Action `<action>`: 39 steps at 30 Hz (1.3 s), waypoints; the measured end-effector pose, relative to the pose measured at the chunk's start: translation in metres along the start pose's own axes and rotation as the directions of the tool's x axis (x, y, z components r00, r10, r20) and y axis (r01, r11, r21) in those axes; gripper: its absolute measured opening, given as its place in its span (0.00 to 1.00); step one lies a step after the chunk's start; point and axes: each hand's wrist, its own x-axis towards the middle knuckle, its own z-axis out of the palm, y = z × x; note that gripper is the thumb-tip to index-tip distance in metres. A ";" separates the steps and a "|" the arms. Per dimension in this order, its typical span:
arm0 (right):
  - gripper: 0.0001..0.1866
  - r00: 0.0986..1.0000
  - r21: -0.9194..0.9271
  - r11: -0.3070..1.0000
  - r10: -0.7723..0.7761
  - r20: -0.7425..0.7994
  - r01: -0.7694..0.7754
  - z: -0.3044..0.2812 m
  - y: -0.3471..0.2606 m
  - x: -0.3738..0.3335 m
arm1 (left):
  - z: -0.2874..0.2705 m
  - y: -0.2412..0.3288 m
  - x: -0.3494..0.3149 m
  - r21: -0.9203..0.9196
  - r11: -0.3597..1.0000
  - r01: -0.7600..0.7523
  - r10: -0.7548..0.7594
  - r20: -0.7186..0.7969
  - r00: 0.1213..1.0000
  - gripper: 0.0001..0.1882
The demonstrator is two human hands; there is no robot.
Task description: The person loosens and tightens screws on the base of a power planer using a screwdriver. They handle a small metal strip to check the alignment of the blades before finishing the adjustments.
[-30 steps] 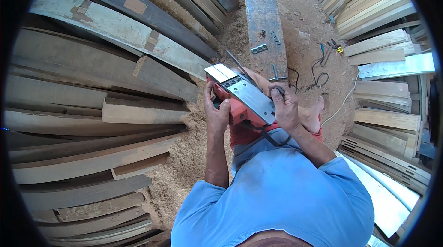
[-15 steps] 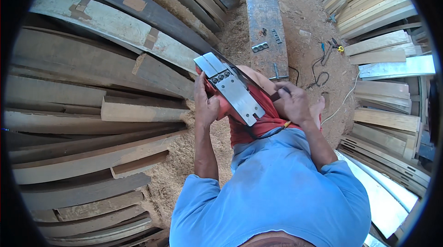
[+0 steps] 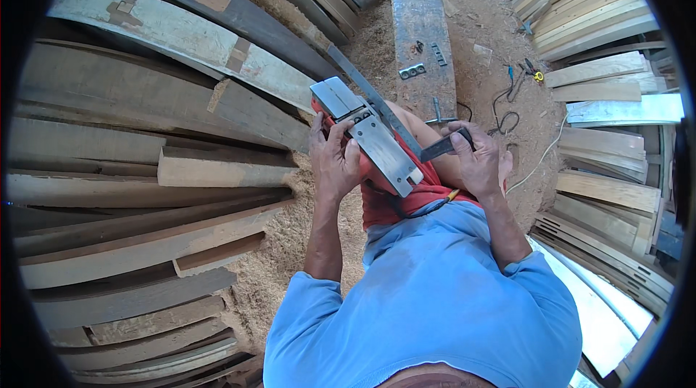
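Observation:
An electric planer [image 3: 384, 156] with a red body rests over my lap, its flat metal sole turned up. My left hand [image 3: 335, 154] is closed around its left side, with a finger reaching over the sole near the bolts of the cutter drum. In my right hand [image 3: 475, 159] I grip the dark stock of a try square [image 3: 439, 147]. Its long metal blade [image 3: 373, 98] slants up and away to the left, along the planer's right side. Whether the blade touches the planer I cannot tell.
A long worn bench plank [image 3: 420, 18] runs ahead, bearing a metal bar with holes [image 3: 412, 71], small parts and a T-handled tool [image 3: 438, 111]. Stacked boards [image 3: 87, 134] line the left, more lumber [image 3: 602, 145] the right. Pliers [image 3: 535, 72] and a cable lie on the sawdust-covered floor.
The try square has turned, so its blade now shows broad side up beside the planer. My left fingers have shifted onto the sole's edge, and the planer has moved slightly right.

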 end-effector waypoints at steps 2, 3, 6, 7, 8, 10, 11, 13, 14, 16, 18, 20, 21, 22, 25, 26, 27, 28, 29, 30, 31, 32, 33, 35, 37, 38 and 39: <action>0.10 1.000 -0.013 1.000 -0.006 0.015 0.006 0.001 0.002 0.000 | 0.000 -0.003 0.000 0.021 1.000 -0.016 0.016 0.015 1.000 0.26; 0.10 1.000 -0.020 1.000 -0.010 0.022 0.010 0.001 0.003 0.000 | 0.001 -0.003 0.000 -0.024 1.000 -0.003 0.003 -0.016 1.000 0.27; 0.10 0.999 -0.041 0.999 -0.022 0.033 0.024 0.003 0.002 0.002 | 0.004 0.000 -0.001 -0.105 0.994 0.017 -0.025 -0.080 0.996 0.30; 0.10 0.999 -0.050 0.999 -0.019 0.039 0.020 0.003 0.001 0.002 | 0.005 -0.002 -0.001 -0.093 0.996 0.016 -0.024 -0.082 0.996 0.31; 0.10 0.999 -0.059 0.998 -0.015 0.046 0.018 0.003 0.001 0.003 | 0.005 -0.003 -0.002 -0.082 0.997 0.016 -0.023 -0.085 0.996 0.32; 0.10 0.999 -0.060 0.998 -0.001 0.052 0.004 0.003 0.000 0.004 | 0.005 0.000 -0.002 -0.084 0.996 0.018 -0.025 -0.093 0.995 0.31; 0.10 0.999 -0.051 0.999 0.009 0.052 -0.007 0.004 0.000 0.004 | 0.004 0.001 -0.002 -0.086 0.996 0.019 -0.027 -0.097 0.995 0.30; 0.10 0.998 -0.045 0.999 0.014 0.055 -0.011 0.004 -0.001 0.005 | 0.005 0.003 -0.003 -0.093 0.995 0.025 -0.035 -0.106 0.994 0.29; 0.10 0.998 -0.047 0.999 0.008 0.057 -0.005 0.004 -0.003 0.005 | 0.005 0.003 -0.003 -0.097 0.995 0.029 -0.040 -0.112 0.993 0.29; 0.10 0.998 -0.033 0.999 0.008 0.057 -0.006 0.005 -0.004 0.006 | 0.005 0.003 -0.003 -0.079 0.997 0.023 -0.032 -0.117 0.993 0.28; 0.10 0.999 -0.002 1.000 0.020 0.050 -0.020 0.005 -0.004 0.006 | 0.004 0.002 -0.004 -0.065 0.998 0.021 -0.028 -0.120 0.992 0.28; 0.10 0.999 -0.012 1.000 0.012 0.049 -0.012 0.005 -0.009 0.008 | 0.006 0.002 -0.003 -0.062 0.998 0.014 -0.021 -0.118 0.993 0.27; 0.10 0.999 -0.017 1.000 0.009 0.048 -0.008 0.005 -0.011 0.009 | 0.007 0.002 -0.003 -0.062 0.998 0.017 -0.024 -0.118 0.993 0.27; 0.10 0.998 -0.026 1.000 0.012 0.060 -0.010 0.006 -0.011 0.010 | 0.007 0.002 -0.003 -0.060 0.998 0.019 -0.026 -0.119 0.993 0.27; 0.11 0.996 -0.043 0.999 0.024 0.090 -0.020 0.007 -0.010 0.011 | 0.006 0.003 -0.002 -0.073 0.997 0.023 -0.032 -0.124 0.992 0.26; 0.11 0.995 -0.044 0.999 0.029 0.095 -0.025 0.007 -0.010 0.011 | 0.006 0.003 -0.002 -0.081 0.996 0.024 -0.034 -0.126 0.991 0.26; 0.11 0.994 -0.044 0.999 0.035 0.100 -0.031 0.008 -0.011 0.011 | 0.006 0.002 -0.002 -0.082 0.996 0.020 -0.031 -0.125 0.992 0.26; 0.11 0.994 -0.042 0.998 0.043 0.104 -0.039 0.008 -0.011 0.012 | 0.006 0.000 -0.002 -0.084 0.996 0.016 -0.027 -0.125 0.992 0.27; 0.11 0.993 -0.040 0.998 0.051 0.109 -0.047 0.008 -0.011 0.012 | 0.006 -0.001 -0.002 -0.086 0.996 0.012 -0.023 -0.124 0.992 0.27; 0.11 0.992 -0.039 0.998 0.059 0.113 -0.055 0.007 -0.011 0.012 | 0.006 -0.002 -0.002 -0.092 0.996 0.014 -0.025 -0.123 0.992 0.26; 0.11 0.991 -0.036 0.998 0.062 0.118 -0.058 0.007 -0.011 0.012 | 0.006 -0.003 -0.002 -0.098 0.995 0.015 -0.027 -0.123 0.992 0.26; 0.11 0.990 -0.033 0.998 0.065 0.122 -0.061 0.006 -0.009 0.013 | 0.006 -0.003 -0.002 -0.103 0.995 0.016 -0.028 -0.122 0.992 0.26; 0.11 0.990 -0.030 0.997 0.068 0.126 -0.065 0.006 -0.008 0.013 | 0.006 -0.003 -0.002 -0.109 0.994 0.018 -0.031 -0.123 0.992 0.26; 0.11 0.989 -0.040 0.997 0.077 0.125 -0.072 0.006 -0.007 0.012 | 0.005 -0.002 0.000 -0.122 0.992 0.021 -0.036 -0.123 0.992 0.25; 0.11 0.990 -0.053 0.997 0.070 0.119 -0.064 0.006 -0.007 0.012 | 0.005 -0.002 0.001 -0.139 0.989 0.042 -0.059 -0.119 0.991 0.23; 0.11 0.992 -0.061 0.997 0.059 0.115 -0.052 0.007 -0.008 0.012 | 0.005 -0.002 0.002 -0.147 0.988 0.052 -0.070 -0.116 0.991 0.22; 0.11 0.993 -0.068 0.997 0.048 0.111 -0.041 0.007 -0.009 0.012 | 0.005 -0.002 0.002 -0.143 0.989 0.046 -0.063 -0.120 0.991 0.21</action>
